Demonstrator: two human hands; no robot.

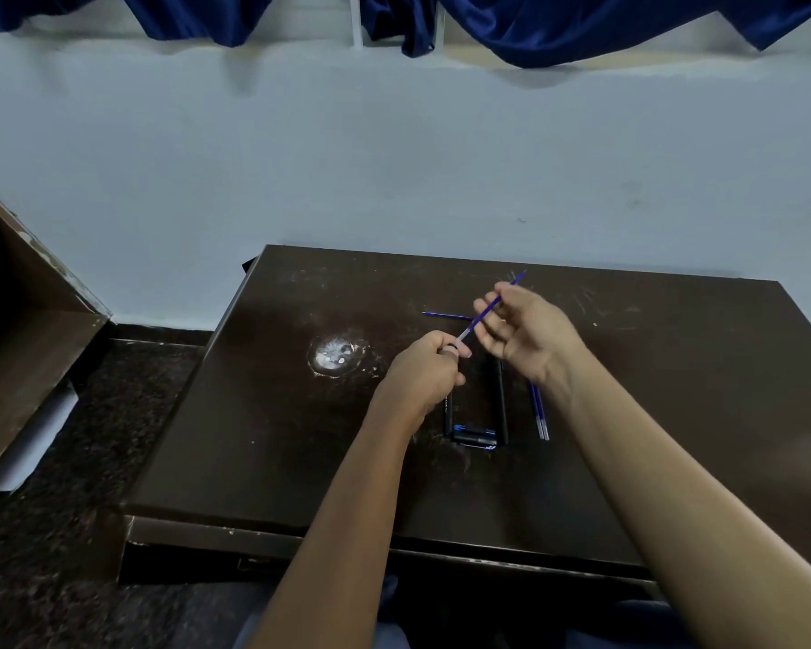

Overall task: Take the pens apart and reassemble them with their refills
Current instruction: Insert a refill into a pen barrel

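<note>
A pale wall stands behind, with a dark blue curtain hanging along the top. In front of it is a dark brown desk with lots of scratches and a worn white spot.

Both hands are up over the middle of the desk, and a blue refill runs between them. The left hand has a tight grip, curled round the bottom end of the refill. A pen tube may be hiding inside that fist, but I cannot tell. The right hand has a small pinching grip on the upper part of the refill. Its other fingers are loose, and the top of the refill pokes out past them.

I cannot tell if the refill is going in or coming out.

More pen parts lie flat on the desk. One loose refill lies just behind the hands. Two more refills lie side by side under the right wrist. Black pen tubes lie between the arms, with some small dark and blue pieces at their near ends. These are too small to name.

So the taking apart looks mostly done, because so many refills are out. The putting back together looks like it has hardly begun. I see no finished pen on the desk. I think each loose refill still has to go into a tube, and the small pieces still have to go back on.
</note>
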